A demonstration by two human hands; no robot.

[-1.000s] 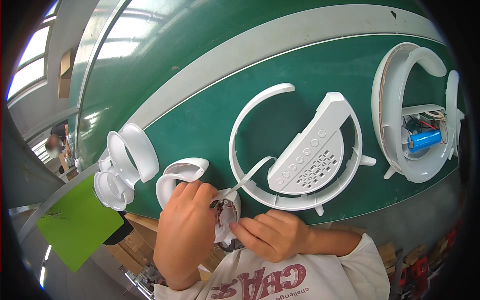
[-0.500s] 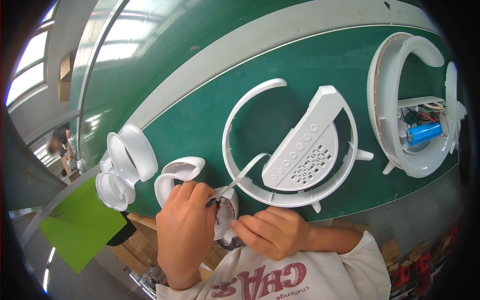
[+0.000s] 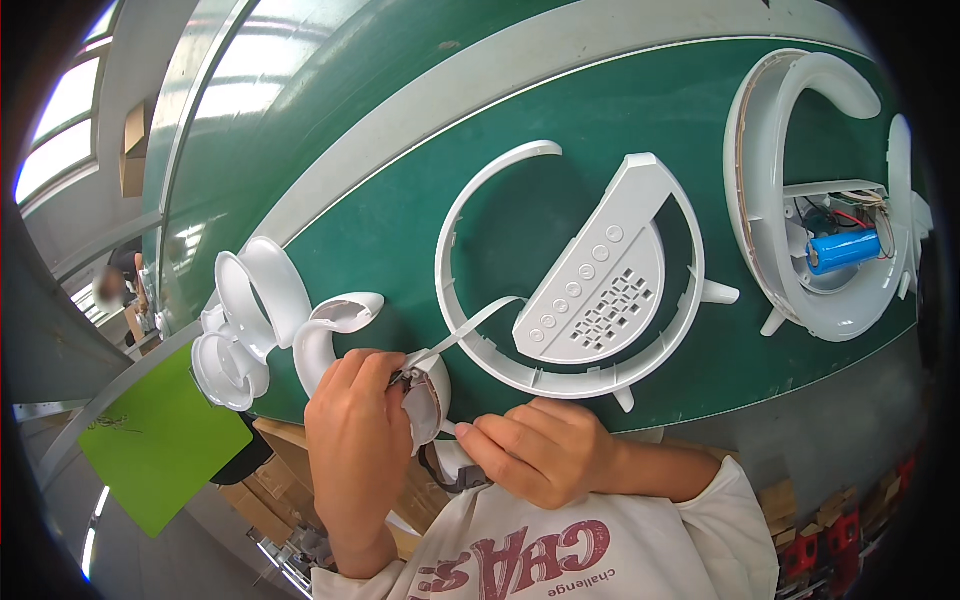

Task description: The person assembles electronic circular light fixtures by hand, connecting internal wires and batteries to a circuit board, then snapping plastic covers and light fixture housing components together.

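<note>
At the near edge of the table, my left hand [image 3: 352, 430] is closed round a curved white plastic housing [image 3: 318, 350]. By its fingertips, a white flat strip [image 3: 462, 333] and a small dark part meet the housing's open end. The strip runs up to a white ring frame [image 3: 447, 270] with a half-round panel [image 3: 590, 290] bearing round buttons and square holes. My right hand [image 3: 545, 450] is closed, its thumb and forefinger pinching a small white peg at the housing's lower right side. The inside of the housing is partly hidden by my left hand.
On the right lies another white curved housing [image 3: 745, 200] with a blue cylindrical battery [image 3: 843, 251] and wires. White curved shells [image 3: 285, 290] sit to the left, near a lime-green board [image 3: 165, 450]. Cardboard boxes [image 3: 262, 510] stand below the table edge.
Both hands and the housing have shifted slightly left in view, as have the things on the table. The housing's open end has turned a little, and my right fingertips now meet its peg.
</note>
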